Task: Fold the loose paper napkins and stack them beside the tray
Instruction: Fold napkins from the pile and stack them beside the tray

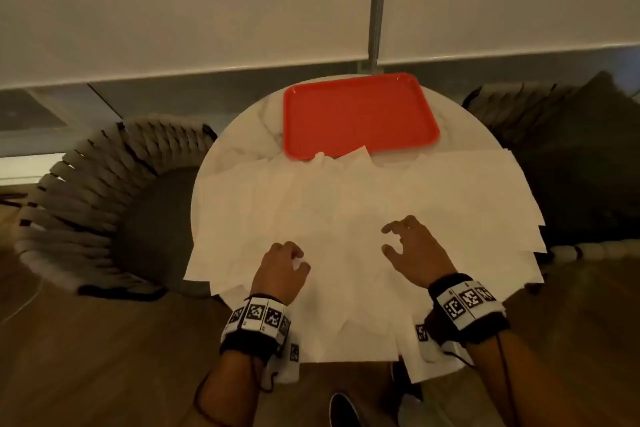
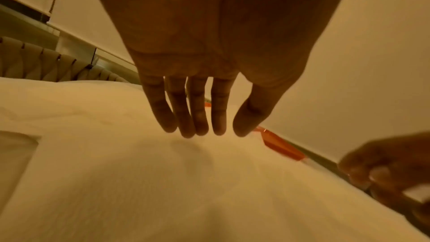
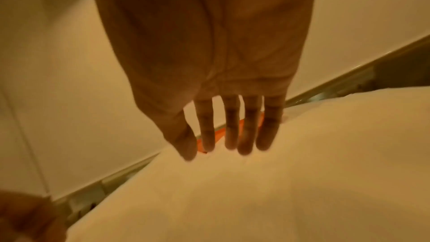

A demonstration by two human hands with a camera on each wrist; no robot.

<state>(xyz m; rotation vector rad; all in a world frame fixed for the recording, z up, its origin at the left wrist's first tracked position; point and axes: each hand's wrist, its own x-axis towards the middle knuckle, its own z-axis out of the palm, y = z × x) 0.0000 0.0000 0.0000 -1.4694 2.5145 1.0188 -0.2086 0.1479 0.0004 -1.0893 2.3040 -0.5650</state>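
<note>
so closest to you, both wrists carry black bands with white coded markers, and below the table edge a dark shoe (image 1: 343, 407) pokes out over the wooden floor (image 1: 86, 357). your left hand (image 1: 282, 269) sits over the near-left part of the paper. from the head camera the fingers look curled down toward the sheets, but the left wrist camera shows those fingers (image 2: 197, 115) hanging fairly straight and close together, tips just over the paper with nothing gripped. your right hand (image 1: 414, 250) hovers a bit further in, fingers spread and loosely bent, thumb apart, holding nothing; the right wrist view has its fingers (image 3: 246, 128) relaxed above the white sheets too. whether either hand's tips actually touch the paper, can't tell.

the loose napkins (image 1: 363, 204) are unfolded and overlapping, covering most of the round marble table (image 1: 242, 135), some hanging past the near and right edges. behind them the red tray (image 1: 358, 114) sits at the far side with a couple of napkin corners lapping over its near rim. a woven chair (image 1: 104, 191) stands off to the left, another dark one (image 1: 571, 149) to the right, and pale blinds (image 1: 173, 3) fill the back.
</note>
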